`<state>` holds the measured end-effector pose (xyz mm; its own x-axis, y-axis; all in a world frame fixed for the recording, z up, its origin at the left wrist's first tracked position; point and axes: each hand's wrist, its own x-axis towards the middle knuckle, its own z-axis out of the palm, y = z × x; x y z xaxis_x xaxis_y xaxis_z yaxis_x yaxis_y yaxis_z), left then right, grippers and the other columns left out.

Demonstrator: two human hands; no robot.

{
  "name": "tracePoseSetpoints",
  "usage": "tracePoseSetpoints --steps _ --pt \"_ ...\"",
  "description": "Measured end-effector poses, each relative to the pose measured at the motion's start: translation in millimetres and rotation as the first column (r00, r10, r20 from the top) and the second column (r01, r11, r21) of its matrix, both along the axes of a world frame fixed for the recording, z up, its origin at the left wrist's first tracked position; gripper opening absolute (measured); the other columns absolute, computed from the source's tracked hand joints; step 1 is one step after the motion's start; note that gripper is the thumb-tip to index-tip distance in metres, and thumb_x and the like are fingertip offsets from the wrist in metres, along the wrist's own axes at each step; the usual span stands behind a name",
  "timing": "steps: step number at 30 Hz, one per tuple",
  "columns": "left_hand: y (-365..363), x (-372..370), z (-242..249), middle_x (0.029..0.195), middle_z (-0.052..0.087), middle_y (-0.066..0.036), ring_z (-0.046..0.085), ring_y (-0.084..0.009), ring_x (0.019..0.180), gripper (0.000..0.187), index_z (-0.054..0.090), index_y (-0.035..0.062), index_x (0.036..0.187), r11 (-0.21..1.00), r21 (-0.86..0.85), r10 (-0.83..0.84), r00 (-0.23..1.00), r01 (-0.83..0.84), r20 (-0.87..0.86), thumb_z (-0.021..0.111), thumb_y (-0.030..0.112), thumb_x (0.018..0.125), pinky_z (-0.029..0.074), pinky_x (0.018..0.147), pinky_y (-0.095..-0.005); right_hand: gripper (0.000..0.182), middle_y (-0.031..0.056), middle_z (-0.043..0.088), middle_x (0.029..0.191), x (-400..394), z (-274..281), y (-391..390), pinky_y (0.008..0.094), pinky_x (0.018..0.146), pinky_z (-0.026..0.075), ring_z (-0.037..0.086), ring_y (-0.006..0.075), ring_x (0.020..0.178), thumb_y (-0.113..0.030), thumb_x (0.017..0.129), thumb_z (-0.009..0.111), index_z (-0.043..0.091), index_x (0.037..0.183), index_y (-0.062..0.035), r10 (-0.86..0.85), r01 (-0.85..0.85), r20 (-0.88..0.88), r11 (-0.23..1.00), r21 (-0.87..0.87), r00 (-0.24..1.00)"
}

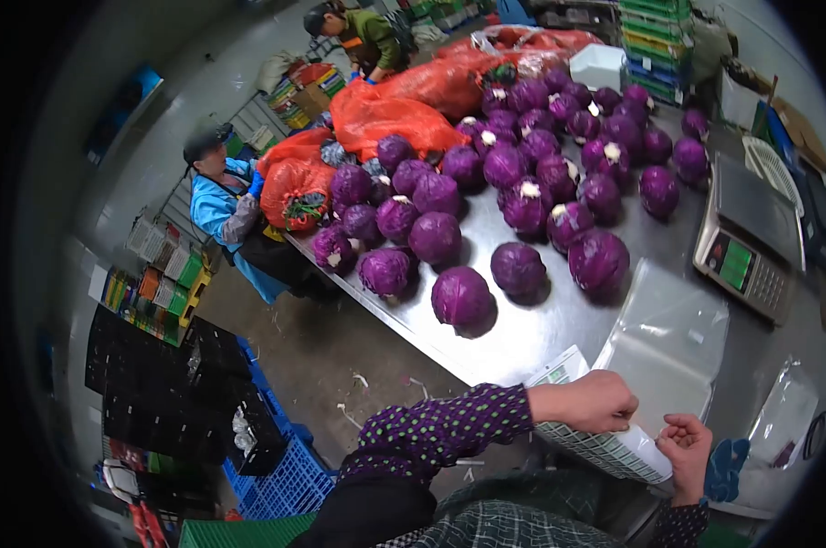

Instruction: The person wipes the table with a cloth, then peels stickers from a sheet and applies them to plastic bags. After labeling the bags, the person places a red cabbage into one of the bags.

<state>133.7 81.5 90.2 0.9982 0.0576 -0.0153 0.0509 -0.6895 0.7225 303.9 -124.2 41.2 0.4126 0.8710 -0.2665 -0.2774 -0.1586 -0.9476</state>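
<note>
A white sheet with rows of green print [605, 449], which looks like a label sheet, curls in front of me at the table's near edge. My left hand [588, 402], in a dotted purple sleeve, is closed on its upper part. At the sheet's right end my right hand [687, 454] has its fingers curled and pinched at the edge. Just beyond lies a stack of clear plastic bags [668, 329]. Several purple cabbages, among them one near the front edge [461, 297], spread over the metal table [559, 331].
A scale [751, 233] with a green display stands at the right. Red mesh sacks [394, 114] lie at the back left, where two co-workers stand, one in a blue top [216, 205]. Stacked green crates [655, 41] rise behind. Blue and black crates [280, 475] sit on the floor.
</note>
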Motion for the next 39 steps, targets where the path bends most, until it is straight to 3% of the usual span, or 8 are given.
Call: tracePoseSetpoints --steps 6,9,12,15,18,20,28,39 --pt "11 -40 20 0.069 0.06 -0.011 0.058 -0.0307 0.071 0.019 0.061 0.0064 0.077 0.992 -0.035 0.122 0.992 -0.121 0.026 0.065 0.024 0.083 0.043 0.063 -0.0418 0.039 0.0051 0.061 0.084 -33 45 19 0.0254 0.074 0.048 0.058 0.0102 0.076 0.006 0.068 0.066 0.061 0.106 0.0029 -0.078 0.102 -0.143 0.981 0.164 0.987" --pt "8 -44 24 0.069 0.06 -0.012 0.059 -0.0305 0.072 0.02 0.062 0.0059 0.078 0.986 -0.034 0.164 0.985 -0.162 0.053 0.067 0.025 0.082 0.043 0.064 -0.042 0.051 0.0058 0.06 0.09 -26 17 8 0.0256 0.074 0.047 0.057 0.0107 0.077 0.004 0.066 0.066 0.056 0.117 0.0014 -0.033 0.038 0.162 0.999 -0.033 0.986" --pt "10 -61 32 0.069 0.059 -0.012 0.059 -0.0309 0.072 0.022 0.063 0.0046 0.081 0.981 -0.08 0.184 0.981 -0.179 0.064 0.07 0.026 0.079 0.044 0.064 -0.0414 0.062 0.0059 0.059 0.095 -19 9 4 0.0245 0.074 0.046 0.057 0.0115 0.081 0.005 0.066 0.066 0.05 0.125 0.0001 -0.2 0.188 0.093 0.975 0.118 0.975" --pt "27 -90 49 0.071 0.062 -0.012 0.061 -0.0266 0.072 0.027 0.066 0.0032 0.087 0.984 0.026 0.177 0.982 -0.176 -0.062 0.072 0.028 0.078 0.046 0.065 -0.0371 0.066 0.0094 0.058 0.11 -23 39 10 0.0277 0.089 0.044 0.057 0.0152 0.098 0.004 0.066 0.066 0.046 0.129 -0.0005 -0.232 0.229 -0.003 0.962 0.148 0.973" --pt "41 -115 26 0.078 0.066 -0.008 0.062 -0.0163 0.073 0.029 0.067 0.0018 0.093 0.914 -0.206 0.255 0.891 -0.348 -0.375 0.074 0.026 0.079 0.047 0.067 -0.0305 0.067 0.0104 0.055 0.119 -20 41 9 0.0308 0.099 0.041 0.055 0.0184 0.11 0.003 0.07 0.066 0.043 0.132 -0.0012 -0.248 0.242 0.005 0.95 0.199 0.969" --pt "36 -129 0 0.085 0.068 -0.004 0.06 -0.0082 0.076 0.027 0.068 0.0004 0.096 0.591 -0.674 0.292 0.896 -0.444 -0.334 0.075 0.022 0.08 0.047 0.071 -0.0255 0.067 0.0106 0.054 0.125 -18 40 7 0.0325 0.103 0.039 0.053 0.0204 0.116 0.003 0.073 0.065 0.04 0.135 -0.0017 -0.199 0.194 0.006 0.963 0.185 0.98" --pt "-4 -133 -19 0.099 0.069 -0.005 0.06 -0.0089 0.087 0.032 0.067 0.0001 0.109 0.109 -0.876 0.504 0.786 -0.471 -0.36 0.074 0.014 0.081 0.047 0.082 -0.0241 0.029 0.0067 0.062 0.102 3 2 -6 0.0266 0.085 0.046 0.059 0.0132 0.092 -0.001 0.081 0.066 0.059 0.109 0.0011 -0.249 0.245 0.13 0.968 0.048 0.96" --pt "-15 -127 3 0.118 0.063 -0.008 0.057 -0.0129 0.103 0.024 0.068 -0.0002 0.109 0.212 -0.826 0.601 0.736 -0.521 -0.31 0.066 0.01 0.087 0.044 0.092 -0.029 0.02 0.0088 0.065 0.092 -3 5 -18 0.0253 0.079 0.046 0.06 0.0129 0.084 -0.002 0.08 0.068 0.065 0.098 0.006 -0.266 0.266 0.004 0.964 -0.026 0.964"
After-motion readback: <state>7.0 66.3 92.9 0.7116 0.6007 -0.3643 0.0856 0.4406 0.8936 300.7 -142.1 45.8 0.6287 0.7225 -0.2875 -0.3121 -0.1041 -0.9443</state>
